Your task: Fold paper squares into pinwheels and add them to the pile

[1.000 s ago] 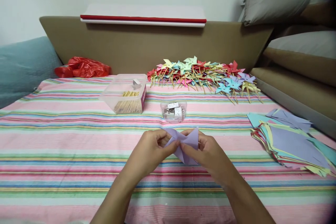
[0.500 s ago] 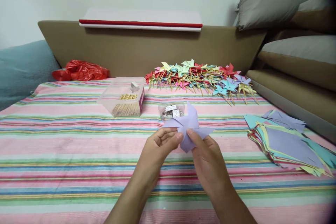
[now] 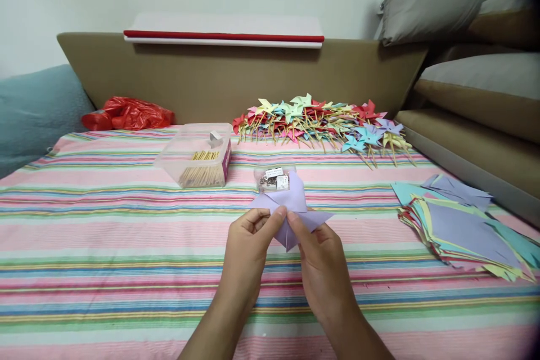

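Observation:
A purple paper pinwheel is held up in front of me, its folded blades pointing several ways. My left hand pinches it near the centre, thumb in front and fingers behind. My right hand grips it from the other side, with its thumb tip beside the left thumb. Just behind the pinwheel is a small clear container of dark metal bits with white labels, partly covered by an upper blade.
A clear plastic box of thin sticks stands left of centre. Finished pinwheels on sticks are heaped at the back. Cut coloured paper sheets lie stacked at right. A red plastic bag is at back left. Striped cloth covers the surface.
Both hands have shifted slightly left with the pinwheel. The thumbs have come together at its centre, and its lower blade now shows a crease or slit.

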`<state>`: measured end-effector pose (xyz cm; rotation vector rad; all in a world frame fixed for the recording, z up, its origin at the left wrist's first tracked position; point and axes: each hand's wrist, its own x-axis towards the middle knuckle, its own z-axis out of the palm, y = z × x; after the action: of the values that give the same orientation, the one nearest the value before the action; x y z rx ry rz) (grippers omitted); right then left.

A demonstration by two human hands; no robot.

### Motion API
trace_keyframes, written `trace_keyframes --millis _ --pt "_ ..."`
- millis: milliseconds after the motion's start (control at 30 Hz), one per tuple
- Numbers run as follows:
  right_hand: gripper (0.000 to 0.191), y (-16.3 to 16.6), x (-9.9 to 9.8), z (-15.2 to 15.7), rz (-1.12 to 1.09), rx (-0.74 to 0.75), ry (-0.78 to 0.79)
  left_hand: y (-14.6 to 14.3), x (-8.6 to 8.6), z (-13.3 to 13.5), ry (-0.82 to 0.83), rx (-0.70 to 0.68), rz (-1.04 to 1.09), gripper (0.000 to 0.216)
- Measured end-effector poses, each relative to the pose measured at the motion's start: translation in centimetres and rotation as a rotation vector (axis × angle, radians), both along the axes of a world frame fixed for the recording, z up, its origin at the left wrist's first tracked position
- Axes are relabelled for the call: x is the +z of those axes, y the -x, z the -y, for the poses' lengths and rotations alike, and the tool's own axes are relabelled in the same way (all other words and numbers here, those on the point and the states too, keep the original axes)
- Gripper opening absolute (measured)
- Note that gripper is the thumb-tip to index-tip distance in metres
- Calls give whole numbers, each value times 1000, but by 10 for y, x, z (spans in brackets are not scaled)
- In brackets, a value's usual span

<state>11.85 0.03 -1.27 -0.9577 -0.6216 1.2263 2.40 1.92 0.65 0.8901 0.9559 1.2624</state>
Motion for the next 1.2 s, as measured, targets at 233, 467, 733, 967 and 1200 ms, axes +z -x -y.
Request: trace_keyframes --millis 233,467,733,967,1200 --pt "38 -24 1 -5 392 -176 -148 14 0 -11 98 74 163 23" --pt "35 -45 3 -1 1349 -254 -685 23 -1 -14 126 95 208 22" --pt "20 -40 2 -2 1400 -265 -774 20 -3 -11 111 65 147 26" --pt "12 -41 6 1 1217 -207 -603 17 -4 -11 62 77 79 30" --pt "14 -34 5 1 839 -150 -254 15 -7 -9 -36 54 -55 27"
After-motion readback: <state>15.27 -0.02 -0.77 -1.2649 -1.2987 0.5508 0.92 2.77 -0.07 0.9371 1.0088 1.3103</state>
